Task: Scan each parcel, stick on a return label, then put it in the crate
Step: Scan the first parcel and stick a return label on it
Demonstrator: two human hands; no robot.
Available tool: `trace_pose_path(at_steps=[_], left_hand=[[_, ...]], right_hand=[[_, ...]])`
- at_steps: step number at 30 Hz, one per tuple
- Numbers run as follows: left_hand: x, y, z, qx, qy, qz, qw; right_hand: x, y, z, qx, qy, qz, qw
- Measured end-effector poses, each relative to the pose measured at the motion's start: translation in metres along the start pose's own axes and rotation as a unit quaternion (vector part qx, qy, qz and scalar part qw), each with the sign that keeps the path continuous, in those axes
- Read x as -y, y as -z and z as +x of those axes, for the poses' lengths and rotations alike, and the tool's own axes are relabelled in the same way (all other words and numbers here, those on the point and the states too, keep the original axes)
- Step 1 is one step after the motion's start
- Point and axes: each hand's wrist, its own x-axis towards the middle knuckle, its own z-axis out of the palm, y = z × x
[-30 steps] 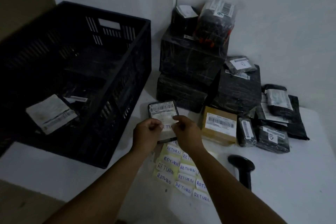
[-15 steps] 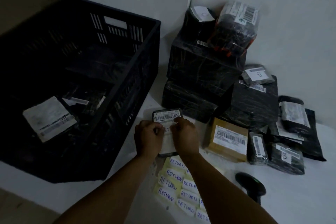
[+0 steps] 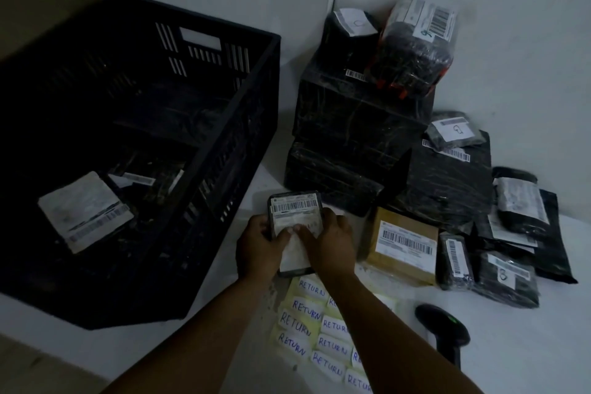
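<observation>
A single wide-angle camera, worn on the person's head, looks forward and steeply down along both forearms onto a white table (image 3: pixel 527 345) set in a room corner. It sits close: the left hand (image 3: pixel 259 249) and right hand (image 3: pixel 332 243) fall just below mid-frame. The black crate (image 3: pixel 224 125) fills the left side, seen from above into its interior; stacked parcels (image 3: pixel 358 118) occupy the upper right against the wall. Lens distortion bends the frame edges. No second view overlaps it.
</observation>
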Motion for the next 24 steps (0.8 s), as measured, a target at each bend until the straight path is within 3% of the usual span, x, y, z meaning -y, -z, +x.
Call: trace_pose_path(at_steps=[8,13,19,24], left_hand=[[0.002,0.008,0.001,0.02,-0.016,0.005,1.0],[-0.015,0.015,-0.01,-0.002,-0.035,-0.041,0.999],[-0.089,0.051,-0.038,-0.006,-0.138,-0.095,0.986],[-0.155,0.105,-0.058,-0.085,-0.213,-0.114,0.967]], right_hand=[[-0.002,0.002,0.004,0.021,-0.042,0.075,0.996],[0.0,0.029,-0.014,-0.018,0.007,0.115,0.993],[0.031,0.086,-0.036,-0.101,0.073,0.236,0.964],[0.09,0.133,-0.047,-0.12,0.123,0.323,0.931]])
